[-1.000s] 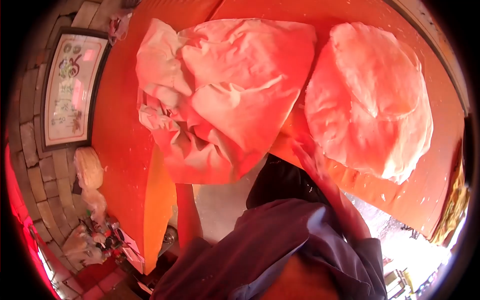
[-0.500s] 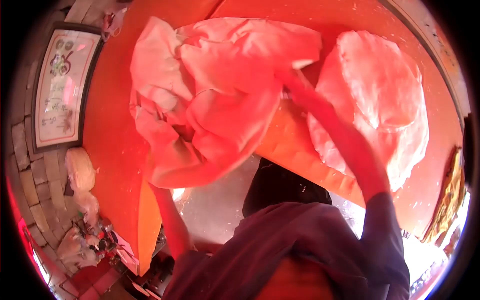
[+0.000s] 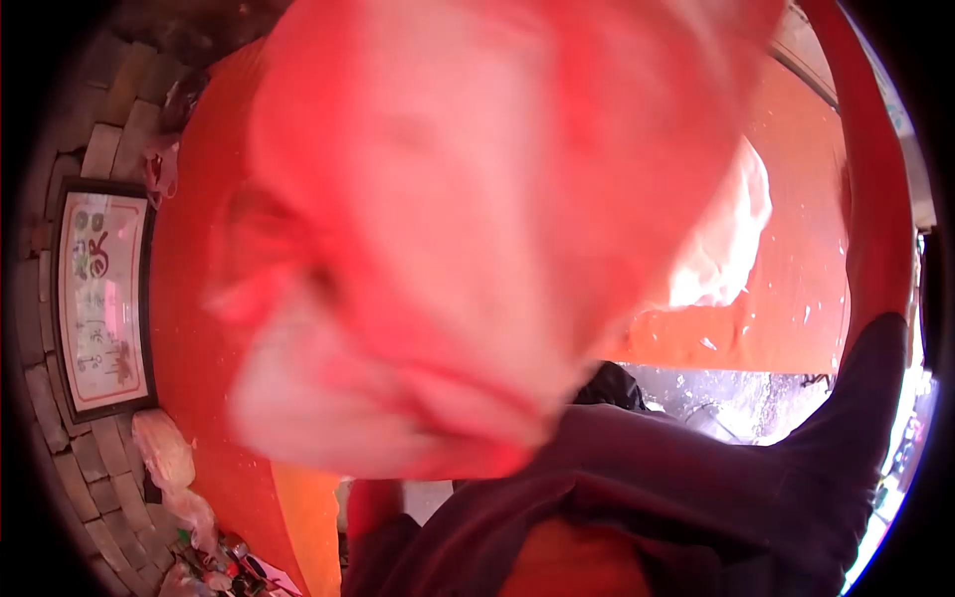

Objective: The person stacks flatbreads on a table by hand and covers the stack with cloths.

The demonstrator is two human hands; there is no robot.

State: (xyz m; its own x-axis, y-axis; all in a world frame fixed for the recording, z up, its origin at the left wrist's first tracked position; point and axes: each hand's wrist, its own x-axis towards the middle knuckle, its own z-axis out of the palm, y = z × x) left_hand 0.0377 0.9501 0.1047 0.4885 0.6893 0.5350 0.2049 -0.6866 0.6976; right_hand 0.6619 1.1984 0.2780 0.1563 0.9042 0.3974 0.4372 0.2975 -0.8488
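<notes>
A large cloth (image 3: 448, 219), pale and lit red, is raised close to the camera and smeared by motion. It covers much of the orange table (image 3: 199, 298). My right arm stretches up along the right side, its hand beyond the top edge of the view. Only a short part of my left forearm shows below the cloth; the cloth hides that hand. Behind the cloth's right edge, part of a white, puffy bundle (image 3: 731, 239) lies on the table.
A framed sign (image 3: 104, 298) leans at the left by a brick surface (image 3: 75, 438). Plastic bags (image 3: 164, 453) and small items lie at lower left. Bright floor (image 3: 736, 398) shows beyond the table's near edge.
The cloth has risen off the table towards the camera and now hides part of the white bundle. My right arm has swung up and to the right. The view has shifted.
</notes>
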